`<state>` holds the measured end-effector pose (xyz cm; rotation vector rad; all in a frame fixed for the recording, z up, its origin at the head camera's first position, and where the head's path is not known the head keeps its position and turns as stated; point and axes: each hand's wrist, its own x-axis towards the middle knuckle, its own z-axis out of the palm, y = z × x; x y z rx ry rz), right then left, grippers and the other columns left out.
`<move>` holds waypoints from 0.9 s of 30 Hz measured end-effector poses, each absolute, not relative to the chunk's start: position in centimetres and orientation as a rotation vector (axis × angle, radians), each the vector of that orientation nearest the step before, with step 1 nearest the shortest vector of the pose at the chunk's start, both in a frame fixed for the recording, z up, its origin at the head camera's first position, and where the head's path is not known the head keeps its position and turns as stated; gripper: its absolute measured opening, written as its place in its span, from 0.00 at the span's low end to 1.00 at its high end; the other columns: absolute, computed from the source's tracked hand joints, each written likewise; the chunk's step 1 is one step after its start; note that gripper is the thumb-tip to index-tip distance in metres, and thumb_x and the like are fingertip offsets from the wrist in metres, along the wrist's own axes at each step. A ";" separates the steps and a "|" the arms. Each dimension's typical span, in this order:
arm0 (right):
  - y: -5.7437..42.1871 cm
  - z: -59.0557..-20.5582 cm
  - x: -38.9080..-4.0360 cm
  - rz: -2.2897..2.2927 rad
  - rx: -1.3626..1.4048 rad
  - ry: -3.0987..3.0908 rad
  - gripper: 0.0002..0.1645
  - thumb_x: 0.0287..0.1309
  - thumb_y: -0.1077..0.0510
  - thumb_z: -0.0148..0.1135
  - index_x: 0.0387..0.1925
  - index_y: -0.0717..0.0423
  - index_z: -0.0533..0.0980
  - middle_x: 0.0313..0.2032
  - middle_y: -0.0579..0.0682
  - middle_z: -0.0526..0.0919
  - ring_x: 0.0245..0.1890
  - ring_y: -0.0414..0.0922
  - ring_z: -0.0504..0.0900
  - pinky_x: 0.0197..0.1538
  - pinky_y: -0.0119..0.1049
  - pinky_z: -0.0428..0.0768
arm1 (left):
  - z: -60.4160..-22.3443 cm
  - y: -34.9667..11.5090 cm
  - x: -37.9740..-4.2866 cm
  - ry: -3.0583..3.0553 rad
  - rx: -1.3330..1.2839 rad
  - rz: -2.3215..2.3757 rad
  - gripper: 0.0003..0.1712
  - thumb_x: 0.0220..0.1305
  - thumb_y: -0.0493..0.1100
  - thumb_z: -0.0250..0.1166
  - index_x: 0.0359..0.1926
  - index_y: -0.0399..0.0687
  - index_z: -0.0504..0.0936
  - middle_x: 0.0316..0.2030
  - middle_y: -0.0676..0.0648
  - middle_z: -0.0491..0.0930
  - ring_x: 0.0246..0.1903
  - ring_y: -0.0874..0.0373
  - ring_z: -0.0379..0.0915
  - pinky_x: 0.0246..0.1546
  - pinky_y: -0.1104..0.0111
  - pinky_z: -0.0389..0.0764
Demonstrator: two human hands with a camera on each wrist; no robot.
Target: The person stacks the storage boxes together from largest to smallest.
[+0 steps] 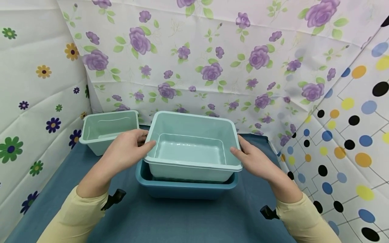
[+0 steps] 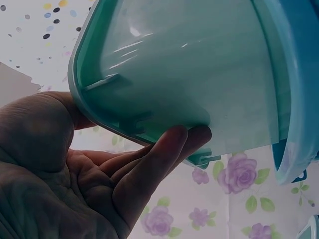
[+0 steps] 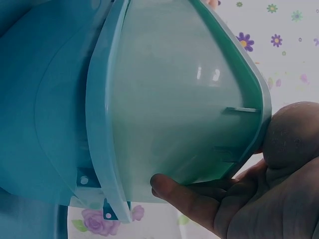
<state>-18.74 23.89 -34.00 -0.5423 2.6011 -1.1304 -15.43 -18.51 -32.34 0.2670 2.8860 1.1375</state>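
Gripping a pale green tub (image 1: 188,172) with left hand (image 1: 129,148) and right hand (image 1: 253,157), one at each short end (pinched from inside and outside alike). Held partly inside a blue tub (image 1: 186,191), back from the table's (image 1: 194,222) near edge. Can also see a smaller green tub (image 1: 100,146) at the far left corner.

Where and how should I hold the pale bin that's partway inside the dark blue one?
The pale bin is probably best gripped at its rim's two short ends, one hand from each side, thumbs over the lip, fingers against the outer walls. Its rim flares outward and stands above the dark blue bin, leaving both ends exposed.
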 end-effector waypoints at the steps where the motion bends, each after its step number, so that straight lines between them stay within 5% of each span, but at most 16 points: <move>1: 23.9 -34.0 -18.7 -1.132 -0.541 2.599 0.48 0.90 0.41 0.50 0.92 0.53 0.40 0.85 0.65 0.60 0.74 0.64 0.77 0.70 0.67 0.77 | -32.3 -18.5 -15.5 2.887 0.268 1.133 0.31 0.84 0.54 0.64 0.74 0.38 0.80 0.63 0.36 0.86 0.60 0.41 0.85 0.55 0.45 0.85; 9: 23.8 -34.5 -18.8 -1.162 -0.522 2.565 0.48 0.90 0.41 0.49 0.92 0.52 0.39 0.87 0.63 0.55 0.78 0.65 0.72 0.72 0.68 0.75 | -32.8 -18.7 -15.5 2.890 0.280 1.128 0.29 0.84 0.53 0.63 0.73 0.38 0.82 0.61 0.36 0.88 0.53 0.46 0.86 0.48 0.51 0.84; 18: 23.8 -35.1 -19.0 -1.157 -0.521 2.556 0.48 0.90 0.42 0.49 0.92 0.52 0.39 0.87 0.62 0.54 0.80 0.65 0.69 0.74 0.69 0.72 | -33.2 -18.6 -15.5 2.889 0.268 1.096 0.31 0.85 0.53 0.63 0.74 0.36 0.80 0.63 0.34 0.86 0.60 0.40 0.85 0.54 0.45 0.85; 27: 23.8 -35.6 -19.1 -1.139 -0.527 2.557 0.48 0.91 0.42 0.49 0.92 0.53 0.39 0.87 0.63 0.54 0.80 0.66 0.68 0.73 0.69 0.73 | -33.5 -18.6 -15.5 2.890 0.273 1.082 0.28 0.84 0.52 0.63 0.72 0.36 0.82 0.61 0.35 0.87 0.54 0.44 0.85 0.49 0.49 0.84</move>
